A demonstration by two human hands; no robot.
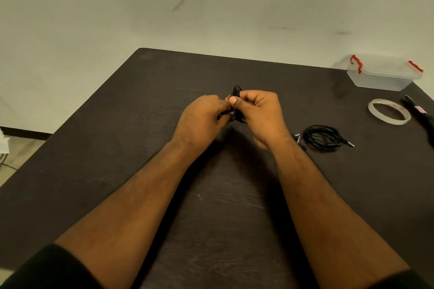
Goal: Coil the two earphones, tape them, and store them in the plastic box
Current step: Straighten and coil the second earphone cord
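Above the middle of the dark table, my right hand (pixel 258 112) grips a small coil of black earphone cable (pixel 236 92), thumb pressed on the loops. My left hand (pixel 202 119) meets it from the left and pinches a loose end of the same cable. Most of that coil is hidden between my fingers. A second black earphone (pixel 323 136) lies loosely coiled on the table to the right of my right wrist, its plug pointing right. A roll of clear tape (pixel 389 112) lies flat further right. The clear plastic box (pixel 382 75) with red clips stands closed at the far right corner.
A black pen-like tool (pixel 420 110) lies by the right edge beside the tape. The dark table (pixel 141 148) ends at a pale wall at the back, and its left edge drops to a light floor.
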